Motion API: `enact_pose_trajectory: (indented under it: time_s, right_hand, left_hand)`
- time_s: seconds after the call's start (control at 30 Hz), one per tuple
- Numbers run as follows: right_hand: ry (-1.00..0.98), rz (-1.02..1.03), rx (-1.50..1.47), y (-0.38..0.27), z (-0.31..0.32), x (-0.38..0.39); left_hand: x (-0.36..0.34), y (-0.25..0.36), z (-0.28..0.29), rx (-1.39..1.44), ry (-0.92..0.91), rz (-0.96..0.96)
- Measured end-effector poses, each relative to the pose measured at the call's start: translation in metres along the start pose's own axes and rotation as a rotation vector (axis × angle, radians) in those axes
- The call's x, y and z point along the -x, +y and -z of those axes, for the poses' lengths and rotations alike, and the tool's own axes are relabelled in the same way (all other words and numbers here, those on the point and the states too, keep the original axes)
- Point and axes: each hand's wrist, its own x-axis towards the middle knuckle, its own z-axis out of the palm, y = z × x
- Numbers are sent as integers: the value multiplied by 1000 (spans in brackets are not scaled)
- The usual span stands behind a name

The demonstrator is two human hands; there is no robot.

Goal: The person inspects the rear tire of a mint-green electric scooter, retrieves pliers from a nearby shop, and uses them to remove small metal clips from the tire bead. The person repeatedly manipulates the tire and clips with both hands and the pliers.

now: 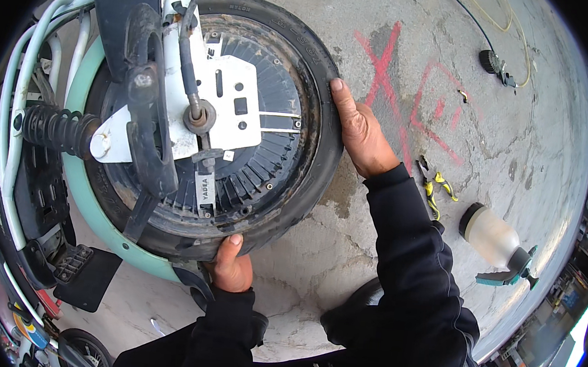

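Note:
A black tyre sits on a wheel with a finned dark hub, worn and dusty. My left hand grips its lower edge, thumb on the sidewall and the other fingers hidden behind it. At the tyre's right edge, my right hand holds on the same way, its thumb pressed near the tread. A white metal plate and a cable lie over the hub. Pale green mudguard curves around the wheel's left side, beside a black coil shock absorber.
Yellow-handled pliers lie on the concrete right of my right forearm. Beyond them is a spray bottle with a teal trigger. A hose with a black fitting lies at upper right. The scooter's white frame tubes fill the left.

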Motion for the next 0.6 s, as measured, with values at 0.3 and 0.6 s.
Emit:
enact_pose_trajectory:
  time_s: [0.3, 0.6]
  right_hand:
    - [26, 103, 120, -13, 1, -10]
    - [235, 113, 469, -17, -12, -42]
  left_hand:
    - [-1, 4, -13, 7, 4, 33]
    - [3, 2, -12, 20, 21, 69]
